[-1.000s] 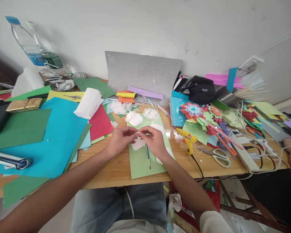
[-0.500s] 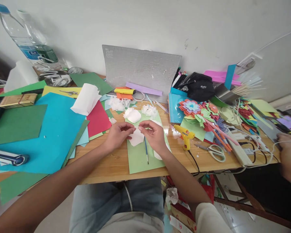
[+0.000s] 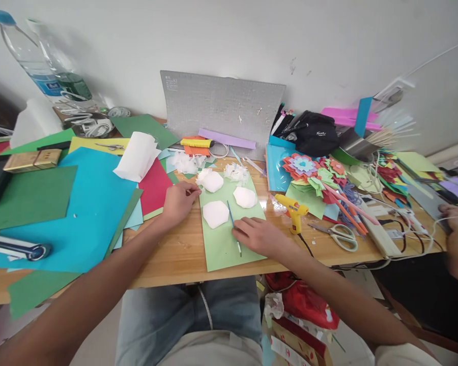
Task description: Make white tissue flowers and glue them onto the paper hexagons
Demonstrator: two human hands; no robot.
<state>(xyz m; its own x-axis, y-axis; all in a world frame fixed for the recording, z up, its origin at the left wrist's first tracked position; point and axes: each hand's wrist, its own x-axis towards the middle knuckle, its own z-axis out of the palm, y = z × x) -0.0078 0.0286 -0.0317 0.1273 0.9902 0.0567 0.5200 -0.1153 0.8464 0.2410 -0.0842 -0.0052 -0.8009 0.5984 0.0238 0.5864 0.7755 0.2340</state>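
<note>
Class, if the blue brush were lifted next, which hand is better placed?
Probably the right hand: its fingertips are at the brush, while the left hand is beside the light green sheet.

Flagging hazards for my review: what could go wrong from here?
The right forearm passes over the glue gun's cord and might snag it. The right hand, at the brush, could nudge the white pieces on the green sheet. The scissors lie close to that forearm, so a sideways sweep might knock them.
</note>
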